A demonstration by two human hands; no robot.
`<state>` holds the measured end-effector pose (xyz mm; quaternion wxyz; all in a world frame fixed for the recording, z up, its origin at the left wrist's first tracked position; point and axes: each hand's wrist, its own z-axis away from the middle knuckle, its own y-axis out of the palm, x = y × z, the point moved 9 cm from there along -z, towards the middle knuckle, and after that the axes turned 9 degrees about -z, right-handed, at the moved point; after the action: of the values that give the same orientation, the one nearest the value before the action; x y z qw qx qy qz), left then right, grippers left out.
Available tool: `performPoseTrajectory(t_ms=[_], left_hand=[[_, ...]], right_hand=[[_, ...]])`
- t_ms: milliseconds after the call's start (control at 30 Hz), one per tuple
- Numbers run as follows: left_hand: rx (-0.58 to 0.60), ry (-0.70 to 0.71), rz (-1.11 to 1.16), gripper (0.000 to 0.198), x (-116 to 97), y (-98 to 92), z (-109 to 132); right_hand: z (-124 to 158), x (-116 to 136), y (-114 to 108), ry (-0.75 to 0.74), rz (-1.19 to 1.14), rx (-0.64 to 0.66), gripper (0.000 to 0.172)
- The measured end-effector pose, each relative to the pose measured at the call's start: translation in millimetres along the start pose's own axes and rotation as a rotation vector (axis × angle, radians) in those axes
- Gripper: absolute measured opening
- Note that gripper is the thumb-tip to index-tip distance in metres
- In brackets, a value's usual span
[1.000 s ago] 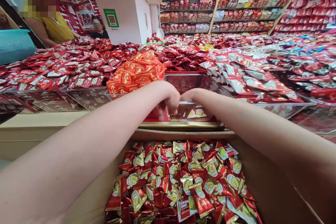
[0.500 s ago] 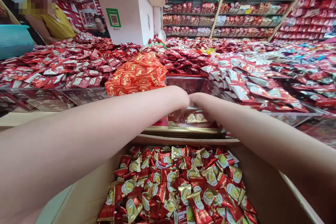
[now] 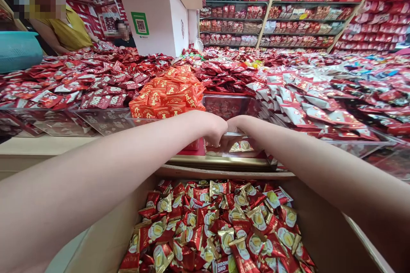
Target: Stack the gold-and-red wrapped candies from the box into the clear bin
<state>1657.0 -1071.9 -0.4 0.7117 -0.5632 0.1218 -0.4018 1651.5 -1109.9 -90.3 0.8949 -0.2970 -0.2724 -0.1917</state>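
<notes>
Both of my forearms stretch forward over an open cardboard box [image 3: 109, 239] full of red and gold wrapped candies [image 3: 224, 226]. My left hand [image 3: 215, 130] and my right hand [image 3: 239, 123] meet, bent down at the wrist, inside a nearly empty clear plastic bin [image 3: 230, 104] on the counter. A few of the same gold candies [image 3: 241, 146] lie at the bin's bottom, seen through its front wall. The fingers of both hands point down and away and are hidden, so I cannot tell whether they hold anything.
Beside the bin sit orange-red packets [image 3: 166, 94] on the left and white-and-red packets [image 3: 297, 102] on the right. Dark red packets [image 3: 96, 85] fill the left counter. A person in yellow [image 3: 67, 30], a teal basket [image 3: 17, 51], a white box [image 3: 153, 13] and stocked shelves [image 3: 288, 21] lie beyond.
My hands have come closer together inside the clear bin, and the wrists now touch. The view has shifted slightly, showing more of the candy box below.
</notes>
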Motion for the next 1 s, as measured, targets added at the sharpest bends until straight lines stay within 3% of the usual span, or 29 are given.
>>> performPoseTrajectory(t_ms=[167,233,300,367,467,600,667,733,900,1000], left_hand=[[-0.363,-0.009,0.029,0.025,11.8,-19.7,55.8],[-0.674,0.023,0.235,0.021,20.4,-26.8,93.8],[-0.853,-0.061,0.403,0.018,36.9,-11.0,124.0],[-0.929,-0.160,0.511,0.017,47.8,18.3,141.0],[-0.913,-0.287,0.719,0.016,57.6,69.0,145.6],[-0.817,-0.371,1.002,0.019,65.3,113.9,139.1],[-0.800,-0.386,1.079,0.020,69.8,121.3,138.4],[-0.785,-0.399,1.094,0.021,73.4,123.2,138.1],[-0.731,-0.404,0.989,0.019,72.2,121.5,134.8],[-0.724,-0.389,0.976,0.017,69.5,121.0,134.5]], right_hand=[[-1.8,12.3,20.9,-0.120,-0.191,0.326,0.021],[1.3,19.1,22.0,-0.161,-0.238,0.377,0.025],[5.8,24.2,22.2,-0.180,-0.284,0.404,0.026],[9.1,26.7,21.8,-0.182,-0.322,0.408,0.026],[6.7,24.4,15.3,-0.168,-0.356,0.328,0.025],[-4.4,15.3,-16.2,-0.163,-0.465,-0.009,0.023],[-6.4,11.7,-30.7,-0.163,-0.492,-0.158,0.021],[-8.5,10.4,-35.3,-0.145,-0.475,-0.212,0.019],[-20.1,15.3,-26.2,-0.071,-0.377,-0.164,0.028],[-31.2,19.9,-23.6,-0.042,-0.304,-0.161,0.022]])
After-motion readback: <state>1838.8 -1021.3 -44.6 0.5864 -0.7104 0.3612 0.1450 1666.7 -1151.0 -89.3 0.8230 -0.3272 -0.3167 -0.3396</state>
